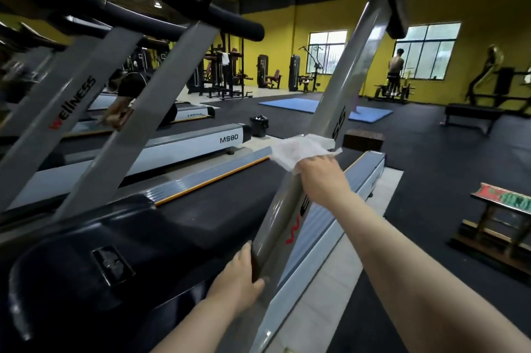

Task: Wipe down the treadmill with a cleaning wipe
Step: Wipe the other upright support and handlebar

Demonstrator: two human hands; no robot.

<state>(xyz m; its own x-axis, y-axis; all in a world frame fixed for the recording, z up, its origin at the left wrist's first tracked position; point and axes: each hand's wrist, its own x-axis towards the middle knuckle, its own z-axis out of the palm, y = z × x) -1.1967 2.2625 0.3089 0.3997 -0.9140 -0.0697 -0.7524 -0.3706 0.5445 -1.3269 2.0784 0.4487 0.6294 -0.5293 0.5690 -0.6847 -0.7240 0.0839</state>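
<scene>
Nearest the camera, left hand (240, 276) is gripping the low end of the grey slanted post (283, 209) of the treadmill (184, 197), thumb wrapping the front edge, fingers going round the back out of sight. Black motor cover (94, 260) is sitting just left of that hand. Higher up the same post, right hand (321, 177) is pressing a white wipe (300, 150) onto the post; fingers are hiding under the wipe so the exact curl is unclear, but the hand is holding the wipe against the metal. Wipe is crumpling over the post just above the red lettering. Black running belt (230, 203) is lying between the post and the side rail (207, 173) with the orange stripe. Next treadmill over is showing "MS80" on its side panel (201, 142). Small black bin (259, 126) is standing on the floor past the treadmill ends. Another person's hand (117, 114) is showing on the neighbouring machine at left. Further off, blue mat (324, 108) is lying on the dark floor, wooden bench (501, 214) is standing at right. Weight machines (267, 71) are lining the yellow wall (477, 7), and a person (396, 68) is standing by the window (425, 49)
</scene>
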